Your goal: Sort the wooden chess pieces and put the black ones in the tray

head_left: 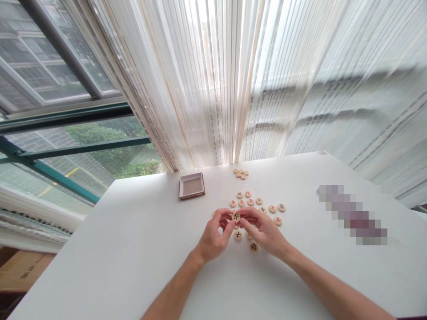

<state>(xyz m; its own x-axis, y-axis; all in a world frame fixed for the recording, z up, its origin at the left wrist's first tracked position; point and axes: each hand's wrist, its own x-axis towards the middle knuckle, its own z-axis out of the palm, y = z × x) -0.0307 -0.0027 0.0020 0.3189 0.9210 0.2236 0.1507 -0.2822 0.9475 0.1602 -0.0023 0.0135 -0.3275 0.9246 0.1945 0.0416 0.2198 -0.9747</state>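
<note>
Between the fingertips of both hands is a round wooden Chinese chess piece (235, 217) with a black character facing me. My left hand (216, 233) pinches it from the left, and my right hand (262, 229) grips its right edge. Around and beneath the hands lie several more pieces with red or black characters. Nearest to me are a black-marked piece (254, 247) and another black one (238, 235). A red-marked piece (278, 221) lies right of my right hand. Some pieces are partly hidden under my fingers.
An open shallow box (191, 186) stands at the back left of the white table (140, 249). A cluster of pieces (240, 174) lies near the far edge, seemingly without characters showing. A blurred-out object (353, 215) is on the right. Sheer curtains (213, 89) hang behind the table.
</note>
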